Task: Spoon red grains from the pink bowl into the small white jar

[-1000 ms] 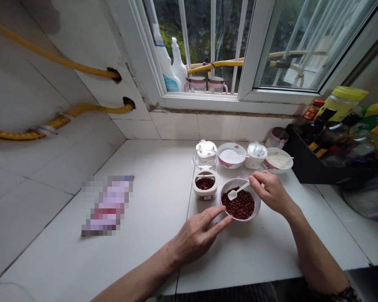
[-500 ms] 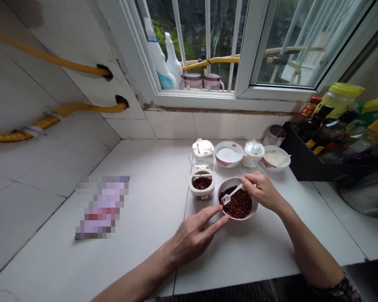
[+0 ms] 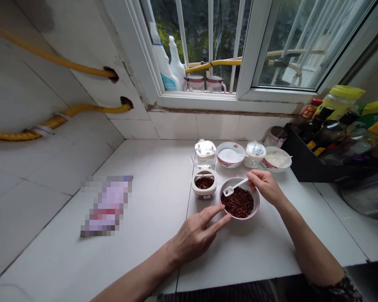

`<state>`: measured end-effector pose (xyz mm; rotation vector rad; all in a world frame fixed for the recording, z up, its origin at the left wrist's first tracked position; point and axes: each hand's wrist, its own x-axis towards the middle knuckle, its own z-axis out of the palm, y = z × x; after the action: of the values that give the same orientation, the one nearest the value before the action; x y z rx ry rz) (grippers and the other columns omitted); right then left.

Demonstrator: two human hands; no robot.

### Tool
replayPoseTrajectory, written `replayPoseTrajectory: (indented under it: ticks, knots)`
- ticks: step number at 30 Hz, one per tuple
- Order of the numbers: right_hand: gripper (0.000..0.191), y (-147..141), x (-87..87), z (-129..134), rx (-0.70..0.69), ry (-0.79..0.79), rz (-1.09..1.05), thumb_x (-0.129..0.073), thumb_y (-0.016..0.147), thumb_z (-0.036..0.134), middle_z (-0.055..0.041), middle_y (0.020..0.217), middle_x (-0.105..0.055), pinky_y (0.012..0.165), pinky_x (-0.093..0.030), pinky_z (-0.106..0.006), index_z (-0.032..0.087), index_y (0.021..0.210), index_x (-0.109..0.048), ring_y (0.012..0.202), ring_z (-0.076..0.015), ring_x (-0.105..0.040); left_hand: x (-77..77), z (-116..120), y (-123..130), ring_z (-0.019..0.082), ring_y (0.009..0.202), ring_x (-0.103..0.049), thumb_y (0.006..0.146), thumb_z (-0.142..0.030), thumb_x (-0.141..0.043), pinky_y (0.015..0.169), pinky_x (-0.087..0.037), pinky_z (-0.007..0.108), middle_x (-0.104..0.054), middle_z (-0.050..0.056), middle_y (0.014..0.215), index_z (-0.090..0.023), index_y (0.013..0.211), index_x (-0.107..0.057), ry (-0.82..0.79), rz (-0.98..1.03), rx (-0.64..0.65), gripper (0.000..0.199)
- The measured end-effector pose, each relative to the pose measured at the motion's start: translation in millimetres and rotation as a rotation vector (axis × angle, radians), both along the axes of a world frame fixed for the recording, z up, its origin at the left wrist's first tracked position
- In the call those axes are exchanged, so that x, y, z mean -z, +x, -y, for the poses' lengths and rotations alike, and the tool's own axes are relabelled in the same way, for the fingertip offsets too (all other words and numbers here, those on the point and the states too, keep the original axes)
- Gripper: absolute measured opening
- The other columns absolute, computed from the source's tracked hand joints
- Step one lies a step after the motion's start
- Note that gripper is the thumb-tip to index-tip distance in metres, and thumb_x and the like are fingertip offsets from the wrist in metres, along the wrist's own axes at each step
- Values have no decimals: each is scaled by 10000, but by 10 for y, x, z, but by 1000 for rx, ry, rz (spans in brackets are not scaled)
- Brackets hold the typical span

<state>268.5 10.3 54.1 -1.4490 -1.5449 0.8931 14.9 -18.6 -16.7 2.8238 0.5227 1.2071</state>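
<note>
a kitchen, judging by the counter (image 3: 151,201), bowls (image 3: 256,202) and what seem sauce bottles (image 3: 331,133).

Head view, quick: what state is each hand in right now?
Left hand: open, fingers spread at the rim of the bowl, grasping nothing.
Right hand: closed, holding the white spoon by its handle.

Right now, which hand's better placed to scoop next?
Likely the right hand: it pinches the white spoon by the handle, scoop end over the bowl of dark red bits. The left hand holds no tool; its fingertips touch the rim.
</note>
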Motion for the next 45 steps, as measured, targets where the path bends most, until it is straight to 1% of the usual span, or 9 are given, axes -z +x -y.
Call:
replayPoseTrajectory:
  ticks: [7, 14, 17, 22, 25, 29, 33, 36, 45]
  knots:
    - [528, -239, 0, -38, 85, 50, -127, -501, 851, 697, 30, 498, -469, 464, -367, -267, 216, 632, -507, 442, -118, -430, 7, -11, 8, 215, 1153, -606, 860, 14, -403, 823, -628, 332, -571, 156, 1283, -158, 1320, -551, -5, 7, 20, 512]
    - [321, -553, -33, 77, 56, 643, 492, -403, 999, 314, -11, 620, -605, 815, -398, -358, 214, 725, -537, 587, -153, -507, -13, -15, 18, 212, 1114, -626, 856, 18, -406, 801, -627, 319, -584, 155, 1262, -149, 1300, -561, 23, 6, 2, 499]
    - [266, -522, -56, 100, 26, 745, 565, -419, 986, 238, 0, 617, -609, 858, -382, -370, 211, 763, -561, 562, -145, -505, -9, -14, 17, 204, 1134, -621, 855, 18, -404, 826, -622, 317, -582, 146, 1278, -162, 1321, -543, 23, 0, -6, 519]
    - [373, -250, -187, 70, 150, 570, 375, -395, 988, 354, -23, 592, -552, 700, -405, -342, 237, 640, -462, 634, -188, -517, -1, -11, 10, 209, 1148, -615, 863, 9, -404, 839, -627, 338, -580, 153, 1278, -159, 1335, -536, 13, -7, -4, 518]
    - [426, -61, -256, 3, 42, 421, 441, -410, 972, 399, 2, 522, -467, 611, -366, -314, 242, 577, -393, 562, -162, -456, -12, -13, 7, 217, 1171, -605, 872, 4, -405, 848, -628, 352, -576, 163, 1287, -150, 1338, -528, 7, -10, 14, 505]
    - [404, 58, -253, -69, -90, 440, 625, -440, 932, 333, 24, 484, -408, 619, -355, -318, 234, 553, -340, 514, -144, -399, -36, -18, 10, 214, 1142, -618, 886, -1, -400, 836, -629, 341, -578, 168, 1276, -139, 1316, -536, 13, -7, 15, 471]
    - [381, 49, -157, -63, -149, 510, 770, -446, 946, 274, 29, 508, -491, 745, -388, -351, 215, 570, -436, 484, -119, -369, -48, -20, 13, 222, 1116, -628, 893, -5, -399, 805, -635, 346, -581, 167, 1256, -137, 1308, -539, 24, -7, 10, 457]
    - [329, 13, -62, -37, -125, 552, 801, -459, 971, 272, -28, 670, -655, 791, -387, -369, 200, 683, -601, 583, -150, -515, -53, -13, 11, 219, 1118, -623, 894, -9, -401, 814, -632, 343, -579, 159, 1254, -139, 1308, -541, 18, -9, 9, 456]
    - [222, -104, 113, 44, -167, 483, 456, -518, 961, 219, -62, 886, -752, 781, -485, -358, 207, 990, -738, 787, -188, -676, -42, 2, -7, 197, 1139, -606, 865, 13, -409, 837, -627, 314, -571, 136, 1280, -162, 1298, -559, -9, -5, -2, 491]
